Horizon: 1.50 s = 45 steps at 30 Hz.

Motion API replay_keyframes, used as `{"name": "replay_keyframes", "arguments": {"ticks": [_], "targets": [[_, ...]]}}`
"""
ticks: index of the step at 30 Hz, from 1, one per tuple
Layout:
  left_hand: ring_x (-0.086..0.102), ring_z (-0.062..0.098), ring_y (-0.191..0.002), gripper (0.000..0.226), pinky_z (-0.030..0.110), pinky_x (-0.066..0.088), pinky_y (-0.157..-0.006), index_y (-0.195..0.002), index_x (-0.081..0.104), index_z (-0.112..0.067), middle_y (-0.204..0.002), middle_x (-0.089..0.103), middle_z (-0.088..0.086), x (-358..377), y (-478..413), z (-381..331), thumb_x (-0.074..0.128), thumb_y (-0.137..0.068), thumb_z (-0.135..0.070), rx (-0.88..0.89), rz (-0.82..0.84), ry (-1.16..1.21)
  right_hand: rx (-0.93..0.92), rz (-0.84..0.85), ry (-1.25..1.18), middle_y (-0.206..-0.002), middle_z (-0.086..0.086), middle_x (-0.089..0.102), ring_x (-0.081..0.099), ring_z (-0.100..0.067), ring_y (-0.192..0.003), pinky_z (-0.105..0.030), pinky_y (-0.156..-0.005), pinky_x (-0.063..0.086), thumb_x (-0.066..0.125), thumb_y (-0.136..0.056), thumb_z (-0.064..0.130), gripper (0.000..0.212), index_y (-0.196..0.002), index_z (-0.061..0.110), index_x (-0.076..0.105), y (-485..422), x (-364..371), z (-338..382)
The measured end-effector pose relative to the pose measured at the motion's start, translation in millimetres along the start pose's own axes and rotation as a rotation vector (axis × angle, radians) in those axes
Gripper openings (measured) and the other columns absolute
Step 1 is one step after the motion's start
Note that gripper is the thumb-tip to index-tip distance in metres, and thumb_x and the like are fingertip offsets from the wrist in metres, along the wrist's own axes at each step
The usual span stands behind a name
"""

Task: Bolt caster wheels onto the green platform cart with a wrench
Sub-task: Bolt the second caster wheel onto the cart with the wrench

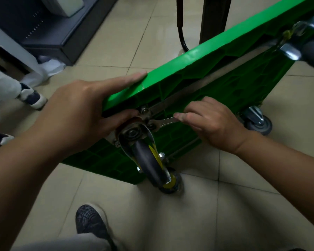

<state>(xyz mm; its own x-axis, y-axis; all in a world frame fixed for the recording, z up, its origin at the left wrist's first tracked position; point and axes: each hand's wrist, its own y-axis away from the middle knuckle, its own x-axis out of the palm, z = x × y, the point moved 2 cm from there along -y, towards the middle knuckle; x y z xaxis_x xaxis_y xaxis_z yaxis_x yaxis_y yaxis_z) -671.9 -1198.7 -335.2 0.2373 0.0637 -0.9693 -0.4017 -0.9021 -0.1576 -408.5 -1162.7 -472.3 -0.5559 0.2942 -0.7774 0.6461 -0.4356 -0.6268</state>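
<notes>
The green platform cart (194, 69) stands tilted on its edge with its ribbed underside towards me. A caster wheel (149, 160) with a dark tyre and yellow hub sits at the near corner, its metal plate against the cart. My left hand (87, 113) clamps the cart's edge, fingers over the top and thumb beside the plate. My right hand (208, 122) is closed on a silver wrench (163, 122); the wrench head sits on a bolt at the plate.
Another caster (259, 122) touches the tiled floor at the right, and a third (306, 49) is at the upper right. My shoe (91, 221) is below. Another person's shoes (32, 96) stand at left. Dark furniture (49, 28) and black legs (214, 19) are behind.
</notes>
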Motion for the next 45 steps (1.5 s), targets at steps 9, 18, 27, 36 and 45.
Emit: {"name": "replay_keyframes", "arguments": {"ticks": [9, 18, 27, 36, 45], "targets": [[0.047, 0.002, -0.055, 0.068, 0.036, 0.048, -0.053, -0.151, 0.035, -0.056, -0.070, 0.051, -0.013, -1.7, 3.2, -2.3, 0.057, -0.086, -0.057, -0.022, 0.001, -0.021, 0.110, -0.076, 0.015, -0.077, -0.017, 0.056, 0.052, -0.030, -0.063, -0.041, -0.061, 0.038, 0.058, -0.100, 0.004, 0.012, -0.103, 0.001, 0.069, 2.3, 18.9, 8.4], [0.056, 0.026, -0.058, 0.061, 0.042, 0.054, -0.057, -0.150, 0.035, -0.057, -0.081, 0.066, -0.001, -0.1, 6.9, -8.9, 0.056, -0.093, -0.061, -0.025, -0.016, -0.017, -0.154, -0.072, 0.187, -0.091, -0.015, 0.068, 0.063, -0.031, -0.079, -0.039, -0.078, 0.047, 0.060, -0.095, -0.002, 0.023, -0.110, 0.009, 0.073, -14.7, -13.5, -9.0], [0.061, 0.025, -0.062, 0.063, 0.042, 0.056, -0.058, -0.151, 0.034, -0.055, -0.097, 0.075, 0.004, -1.0, 5.1, -8.2, 0.048, -0.090, -0.066, 0.010, -0.009, -0.003, 0.631, -0.002, -0.398, -0.076, 0.003, 0.057, 0.050, -0.013, -0.068, -0.038, -0.061, 0.045, 0.066, -0.094, 0.012, 0.015, -0.093, 0.020, 0.053, 14.1, 31.8, 48.0], [0.061, 0.023, -0.061, 0.067, 0.042, 0.056, -0.057, -0.152, 0.035, -0.054, -0.092, 0.074, 0.001, -1.2, 4.8, -7.7, 0.042, -0.087, -0.067, 0.025, 0.002, 0.002, 1.102, 0.056, -1.300, -0.081, 0.003, 0.061, 0.057, -0.011, -0.076, -0.034, -0.070, 0.048, 0.051, -0.104, 0.015, 0.013, -0.096, 0.011, 0.060, 37.0, 66.7, 116.7], [0.065, 0.024, -0.067, 0.066, 0.043, 0.058, -0.063, -0.150, 0.028, -0.062, -0.103, 0.076, 0.003, 1.1, 3.8, -4.1, 0.042, -0.086, -0.071, 0.004, 0.014, 0.003, 0.202, 0.288, -0.074, -0.082, 0.003, 0.067, 0.061, -0.020, -0.073, -0.037, -0.066, 0.049, 0.049, -0.101, 0.042, 0.031, -0.097, 0.020, 0.071, 7.8, -46.0, 1.0]]}}
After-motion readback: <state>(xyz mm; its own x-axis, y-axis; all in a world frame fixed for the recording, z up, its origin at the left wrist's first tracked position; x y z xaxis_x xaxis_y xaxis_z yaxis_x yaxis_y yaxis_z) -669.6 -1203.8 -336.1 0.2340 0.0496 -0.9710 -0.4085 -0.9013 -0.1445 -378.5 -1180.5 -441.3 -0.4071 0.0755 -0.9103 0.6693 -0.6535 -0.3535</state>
